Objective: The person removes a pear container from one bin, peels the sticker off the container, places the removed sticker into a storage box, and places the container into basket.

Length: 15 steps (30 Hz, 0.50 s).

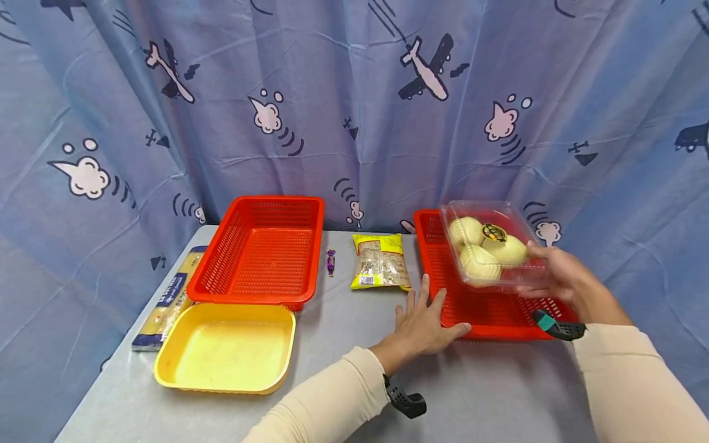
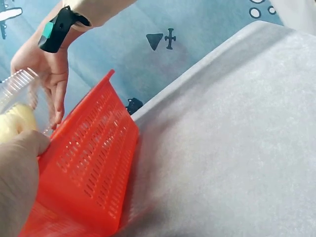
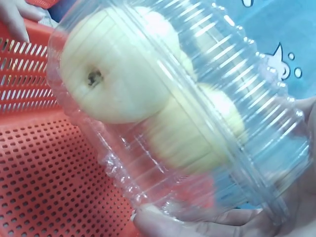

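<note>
My right hand [image 1: 570,280] grips the right end of a clear plastic clamshell box [image 1: 512,227] with several pale yellow round fruits [image 1: 482,261] inside. The box is tilted above the right red basket [image 1: 487,332]; a dark round label [image 1: 494,232] is on its lid. In the right wrist view, a fruit [image 3: 118,69] shows its dark blossom end through the plastic, and fingers [image 3: 163,222] hold the box from below. My left hand [image 1: 423,326] rests at the basket's near left rim with its fingers spread. The left wrist view shows its thumb [image 2: 37,143] against the red rim.
On the left stand another red basket [image 1: 271,258] and a yellow tray [image 1: 232,351], with a long yellow and blue packet [image 1: 172,301] beside them. Between the baskets lie a small purple-wrapped sweet [image 1: 330,263] and a yellow-edged clear bag [image 1: 381,261]. A patterned curtain [image 1: 354,111] hangs behind.
</note>
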Each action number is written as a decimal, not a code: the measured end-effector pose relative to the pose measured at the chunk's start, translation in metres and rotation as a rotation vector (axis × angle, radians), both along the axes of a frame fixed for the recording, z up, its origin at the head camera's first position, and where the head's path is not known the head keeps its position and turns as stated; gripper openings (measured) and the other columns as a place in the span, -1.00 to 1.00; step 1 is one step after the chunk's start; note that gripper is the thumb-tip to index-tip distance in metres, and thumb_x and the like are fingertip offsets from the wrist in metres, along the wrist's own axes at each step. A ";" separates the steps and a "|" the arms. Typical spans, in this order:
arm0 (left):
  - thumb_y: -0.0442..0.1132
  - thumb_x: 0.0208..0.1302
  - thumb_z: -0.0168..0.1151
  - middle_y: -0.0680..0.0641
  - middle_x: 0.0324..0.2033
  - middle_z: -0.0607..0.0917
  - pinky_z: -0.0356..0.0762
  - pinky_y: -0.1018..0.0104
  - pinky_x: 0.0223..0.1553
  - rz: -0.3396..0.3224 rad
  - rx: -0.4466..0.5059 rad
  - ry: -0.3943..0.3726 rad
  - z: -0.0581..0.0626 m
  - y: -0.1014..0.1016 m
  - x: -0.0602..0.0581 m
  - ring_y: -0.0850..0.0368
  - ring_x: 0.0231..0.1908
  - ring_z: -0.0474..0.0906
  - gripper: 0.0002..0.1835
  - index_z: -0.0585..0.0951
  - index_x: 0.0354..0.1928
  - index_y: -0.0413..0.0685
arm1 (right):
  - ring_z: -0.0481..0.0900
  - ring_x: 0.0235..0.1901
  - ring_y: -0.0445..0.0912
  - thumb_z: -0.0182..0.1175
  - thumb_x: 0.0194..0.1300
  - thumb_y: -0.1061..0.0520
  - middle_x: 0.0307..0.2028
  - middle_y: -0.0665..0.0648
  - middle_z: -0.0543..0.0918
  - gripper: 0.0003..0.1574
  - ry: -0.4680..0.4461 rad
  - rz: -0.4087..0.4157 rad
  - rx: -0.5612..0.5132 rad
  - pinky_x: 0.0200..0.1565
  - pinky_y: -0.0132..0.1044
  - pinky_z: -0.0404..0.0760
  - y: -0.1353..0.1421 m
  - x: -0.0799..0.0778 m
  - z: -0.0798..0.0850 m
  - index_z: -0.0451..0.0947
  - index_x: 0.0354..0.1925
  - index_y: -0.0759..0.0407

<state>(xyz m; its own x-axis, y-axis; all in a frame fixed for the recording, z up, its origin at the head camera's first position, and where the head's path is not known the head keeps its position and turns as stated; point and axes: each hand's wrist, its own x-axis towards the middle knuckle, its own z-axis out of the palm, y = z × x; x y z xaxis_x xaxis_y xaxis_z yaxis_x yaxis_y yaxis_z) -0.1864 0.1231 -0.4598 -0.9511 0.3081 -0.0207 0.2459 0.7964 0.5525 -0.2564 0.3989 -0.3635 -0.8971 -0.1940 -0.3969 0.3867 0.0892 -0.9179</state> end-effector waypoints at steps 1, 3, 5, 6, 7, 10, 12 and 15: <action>0.51 0.10 0.02 0.09 0.50 -0.21 0.05 -0.28 0.24 0.000 0.004 -0.004 0.001 0.001 0.000 -0.20 0.40 -0.03 -0.07 0.14 0.49 0.35 | 0.64 -0.25 0.33 -0.13 0.47 -0.25 -0.20 0.32 0.61 -0.46 0.003 -0.002 0.003 -0.05 0.26 0.49 0.000 0.001 0.002 0.11 0.06 0.15; 0.51 0.10 0.02 0.08 0.50 -0.19 0.04 -0.27 0.25 0.002 0.020 -0.008 0.005 0.002 0.000 -0.19 0.40 -0.03 -0.06 0.13 0.49 0.35 | 0.64 -0.26 0.33 -0.11 0.46 -0.27 -0.21 0.33 0.62 -0.43 0.010 -0.004 0.006 -0.06 0.26 0.49 0.000 0.004 0.006 0.11 0.07 0.15; 0.50 0.09 0.03 0.08 0.50 -0.15 0.06 -0.25 0.25 0.008 0.052 0.000 0.010 0.003 0.000 -0.15 0.39 0.00 -0.06 0.14 0.49 0.33 | 0.64 -0.27 0.34 -0.09 0.44 -0.28 -0.22 0.34 0.62 -0.41 0.015 -0.008 0.004 -0.07 0.25 0.50 -0.001 0.007 0.009 0.11 0.08 0.14; 0.51 0.09 0.03 0.09 0.50 -0.13 0.06 -0.24 0.25 0.014 0.073 0.008 0.013 0.003 -0.001 -0.14 0.39 0.01 -0.05 0.14 0.49 0.32 | 0.64 -0.27 0.34 -0.07 0.43 -0.28 -0.22 0.34 0.62 -0.41 0.017 -0.011 0.003 -0.08 0.25 0.50 -0.001 0.008 0.011 0.11 0.08 0.13; 0.50 0.08 0.05 0.10 0.49 -0.09 0.06 -0.24 0.26 0.021 0.104 0.016 0.016 0.004 -0.001 -0.11 0.39 0.02 -0.04 0.14 0.49 0.31 | 0.64 -0.28 0.34 -0.06 0.42 -0.29 -0.23 0.34 0.62 -0.40 0.019 -0.014 0.000 -0.08 0.25 0.50 -0.001 0.010 0.013 0.11 0.08 0.13; 0.48 0.06 0.09 0.11 0.48 0.00 0.08 -0.21 0.26 0.043 0.202 0.043 0.027 0.003 -0.002 -0.06 0.38 0.06 -0.02 0.14 0.49 0.26 | 0.64 -0.28 0.34 -0.07 0.42 -0.30 -0.23 0.33 0.63 -0.37 0.027 -0.013 0.008 -0.09 0.24 0.51 -0.003 0.013 0.017 0.08 0.11 0.13; 0.47 0.06 0.11 0.11 0.46 0.04 0.10 -0.13 0.28 0.059 0.285 0.049 0.035 0.002 -0.002 -0.02 0.39 0.06 -0.01 0.13 0.50 0.24 | 0.64 -0.28 0.33 -0.09 0.43 -0.30 -0.23 0.31 0.63 -0.30 0.035 -0.007 0.024 -0.10 0.24 0.52 -0.005 0.015 0.020 0.03 0.17 0.20; 0.41 0.10 0.14 0.05 0.44 0.13 0.15 0.04 0.30 0.079 0.433 0.030 0.048 -0.001 -0.004 0.04 0.38 0.08 -0.03 0.16 0.49 0.14 | 0.64 -0.27 0.32 -0.14 0.45 -0.30 -0.22 0.29 0.61 -0.10 0.047 0.009 0.058 -0.10 0.23 0.53 -0.010 0.018 0.025 -0.17 0.33 0.32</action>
<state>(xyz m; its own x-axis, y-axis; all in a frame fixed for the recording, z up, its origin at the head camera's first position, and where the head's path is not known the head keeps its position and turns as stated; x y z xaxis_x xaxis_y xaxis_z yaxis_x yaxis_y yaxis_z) -0.1903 0.1226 -0.4115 -0.9704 0.2085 0.1221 0.2143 0.5095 0.8333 -0.2386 0.3887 -0.3389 -0.9135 -0.1796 -0.3651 0.3422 0.1462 -0.9282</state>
